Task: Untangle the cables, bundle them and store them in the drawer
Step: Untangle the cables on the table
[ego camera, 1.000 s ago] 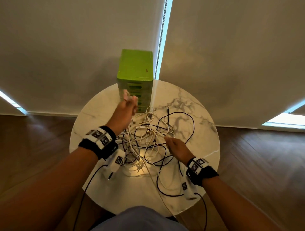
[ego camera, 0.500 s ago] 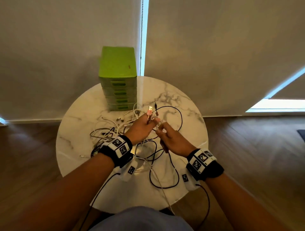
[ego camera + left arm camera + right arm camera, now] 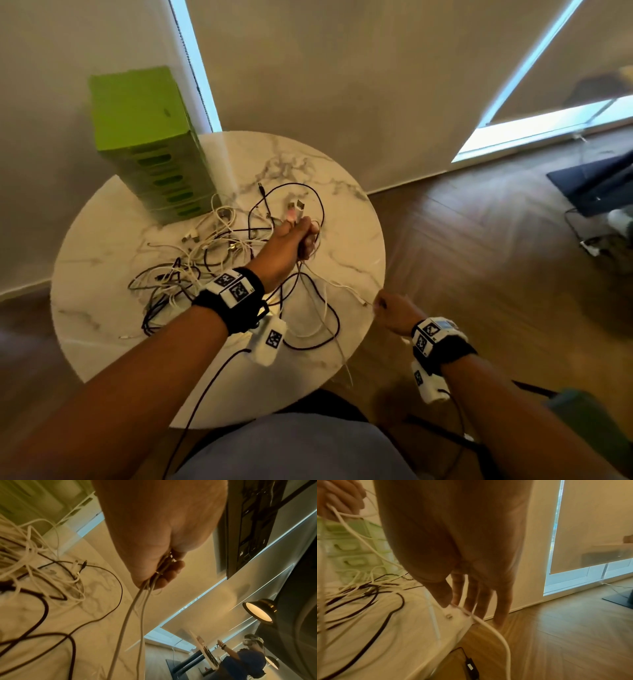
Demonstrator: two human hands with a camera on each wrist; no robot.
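Observation:
A tangle of white and black cables (image 3: 205,260) lies on the round marble table (image 3: 102,308). My left hand (image 3: 301,240) is raised over the table's far right part and grips a white cable (image 3: 130,615) in a fist, its USB plug (image 3: 297,206) sticking up above the fingers. My right hand (image 3: 381,304) is at the table's right edge, thumb and forefinger pinching the same white cable (image 3: 494,631), which runs taut between the hands. The green drawer unit (image 3: 150,147) stands at the back left, its drawers closed.
A black cable loop (image 3: 318,329) lies near the front right of the table. On the wood floor to the right are a dark flat stand (image 3: 596,181) and a black adapter (image 3: 471,667). Another person (image 3: 245,660) stands across the room.
My right hand has pulled away from the left, rightward and toward me, drawing the white cable out to the table's edge. The left hand still holds the plug end up.

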